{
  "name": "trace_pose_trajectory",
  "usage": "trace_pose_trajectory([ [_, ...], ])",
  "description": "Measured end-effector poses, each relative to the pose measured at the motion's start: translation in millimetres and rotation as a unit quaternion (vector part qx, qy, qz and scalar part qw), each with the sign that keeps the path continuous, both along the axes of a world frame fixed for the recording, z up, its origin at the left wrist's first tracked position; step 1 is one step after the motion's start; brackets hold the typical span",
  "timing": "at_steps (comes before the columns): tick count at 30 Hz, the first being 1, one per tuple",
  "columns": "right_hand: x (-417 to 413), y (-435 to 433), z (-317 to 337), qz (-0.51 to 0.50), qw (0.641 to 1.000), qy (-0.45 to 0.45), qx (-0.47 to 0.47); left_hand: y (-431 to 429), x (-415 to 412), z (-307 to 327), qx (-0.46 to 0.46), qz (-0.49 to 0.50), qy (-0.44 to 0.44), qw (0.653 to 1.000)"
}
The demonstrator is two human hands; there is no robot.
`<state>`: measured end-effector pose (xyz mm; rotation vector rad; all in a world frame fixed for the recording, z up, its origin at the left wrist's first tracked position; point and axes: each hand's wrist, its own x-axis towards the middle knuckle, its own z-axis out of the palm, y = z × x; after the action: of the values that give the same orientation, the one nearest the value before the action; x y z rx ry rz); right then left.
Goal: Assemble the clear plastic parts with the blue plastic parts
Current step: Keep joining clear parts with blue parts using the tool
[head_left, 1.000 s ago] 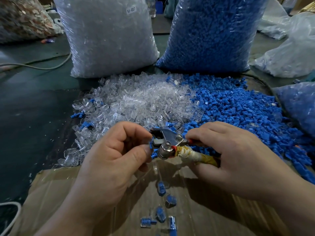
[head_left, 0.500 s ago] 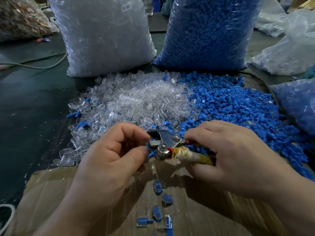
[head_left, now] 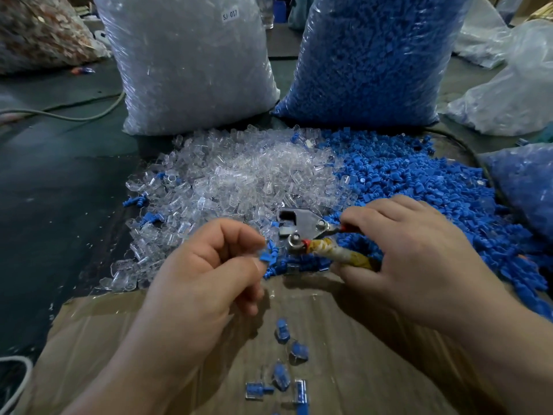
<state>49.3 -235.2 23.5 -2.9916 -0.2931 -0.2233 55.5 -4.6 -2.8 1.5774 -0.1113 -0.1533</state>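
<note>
A heap of clear plastic parts (head_left: pixel 239 178) lies in the middle, with a heap of blue plastic parts (head_left: pixel 419 187) spreading to its right. My left hand (head_left: pixel 206 283) pinches one blue-and-clear piece (head_left: pixel 267 255) between thumb and forefinger, just left of the tool. My right hand (head_left: pixel 419 259) grips the taped handles of metal crimping pliers (head_left: pixel 302 229), whose jaws point left and hold nothing. Several joined blue-in-clear pieces (head_left: pixel 282 330) lie on the cardboard sheet (head_left: pixel 344 354) below my hands.
A big bag of clear parts (head_left: pixel 191 61) and a big bag of blue parts (head_left: pixel 368 55) stand behind the heaps. More bags sit at the right (head_left: pixel 508 94) and far left (head_left: pixel 39 31). A cable (head_left: pixel 74 115) runs across the dark table at the left.
My left hand has drawn the piece down and left out of the pliers' jaws. The pliers' jaws now show bare, and my right hand has shifted slightly right.
</note>
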Motion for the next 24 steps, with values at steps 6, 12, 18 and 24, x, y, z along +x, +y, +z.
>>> trace_pose_trajectory([
  [6,10.5,6.1,-3.4,-0.005,0.998,0.046,-0.032,-10.3,-2.8,-2.6,-0.008,0.012,0.082,0.996],
  [12,-7.1,36.6,-4.5,0.087,0.992,-0.086,0.029,-16.7,-8.7,-4.5,0.102,0.045,-0.026,0.993],
  [18,-10.1,41.3,-8.9,0.133,0.987,-0.086,0.042,-16.1,-16.0,0.3,0.084,0.031,-0.086,0.992],
  [24,-14.4,44.2,-8.7,0.141,0.986,-0.062,0.065,-11.5,-11.6,5.4,0.131,-0.010,-0.005,0.991],
])
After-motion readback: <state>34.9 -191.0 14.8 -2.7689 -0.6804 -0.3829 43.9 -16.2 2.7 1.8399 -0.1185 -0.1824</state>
